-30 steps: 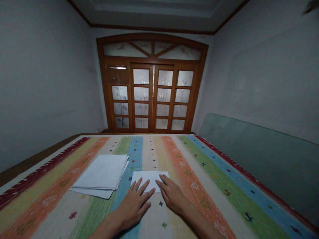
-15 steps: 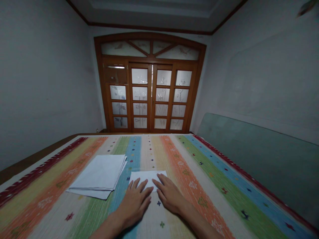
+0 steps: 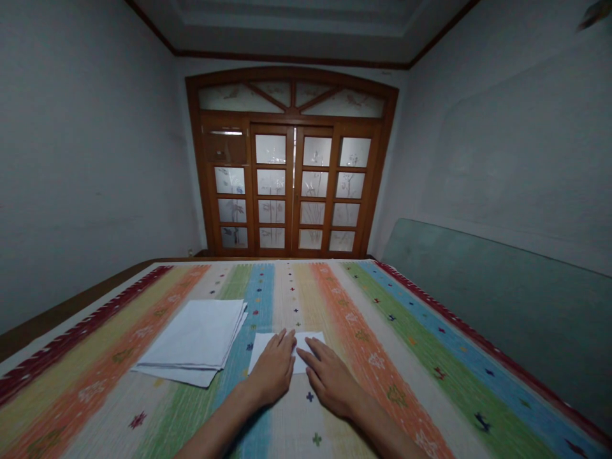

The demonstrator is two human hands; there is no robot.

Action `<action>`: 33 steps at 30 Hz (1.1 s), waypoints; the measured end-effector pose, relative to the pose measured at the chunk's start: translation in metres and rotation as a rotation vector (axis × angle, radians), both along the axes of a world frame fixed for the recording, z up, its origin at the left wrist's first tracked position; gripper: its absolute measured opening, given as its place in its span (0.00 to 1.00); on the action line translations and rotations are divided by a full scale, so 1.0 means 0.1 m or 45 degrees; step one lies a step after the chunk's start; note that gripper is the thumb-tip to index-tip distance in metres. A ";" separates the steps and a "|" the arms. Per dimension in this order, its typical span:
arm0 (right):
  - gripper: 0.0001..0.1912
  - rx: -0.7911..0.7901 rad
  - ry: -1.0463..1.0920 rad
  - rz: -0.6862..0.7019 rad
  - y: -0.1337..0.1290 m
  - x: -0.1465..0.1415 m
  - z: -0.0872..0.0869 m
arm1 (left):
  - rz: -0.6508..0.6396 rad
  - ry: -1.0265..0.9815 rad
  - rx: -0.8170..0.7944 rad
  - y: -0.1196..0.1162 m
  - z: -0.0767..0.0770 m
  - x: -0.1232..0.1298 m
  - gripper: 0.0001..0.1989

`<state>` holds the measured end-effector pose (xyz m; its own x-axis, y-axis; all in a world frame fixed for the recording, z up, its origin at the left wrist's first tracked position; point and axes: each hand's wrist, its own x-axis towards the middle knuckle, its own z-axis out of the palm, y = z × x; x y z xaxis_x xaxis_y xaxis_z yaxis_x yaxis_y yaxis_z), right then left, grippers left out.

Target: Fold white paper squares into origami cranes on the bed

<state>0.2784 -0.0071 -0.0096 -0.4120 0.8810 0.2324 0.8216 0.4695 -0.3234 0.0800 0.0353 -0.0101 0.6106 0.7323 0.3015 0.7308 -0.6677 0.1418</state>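
The left hand has shifted toward three o'clock over the paper, its fingers drawn together where they were spread half a second ago; the right hand lies much as it did. The step looks like pressing or smoothing the paper; the next move probably calls for light, even pressure without letting it slide. Both hands are unclenched, fingers laid over the paper, gripping nothing. It is a small white rectangle, flat, at twelve o'clock on the striped cloth; I cannot tell whether it is folded. A pile of white sheets sits near it at nine o'clock, edges uneven.
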 end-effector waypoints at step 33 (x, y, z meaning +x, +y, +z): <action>0.31 -0.087 -0.079 -0.136 0.31 -0.43 -0.02 | 0.209 0.057 -0.096 0.05 -0.08 -0.36 0.29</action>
<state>0.2351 0.0235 -0.0119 -0.3265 0.9336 0.1477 0.8851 0.3568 -0.2989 0.0438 0.0404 -0.0179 0.4927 0.8426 0.2173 0.8357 -0.5278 0.1519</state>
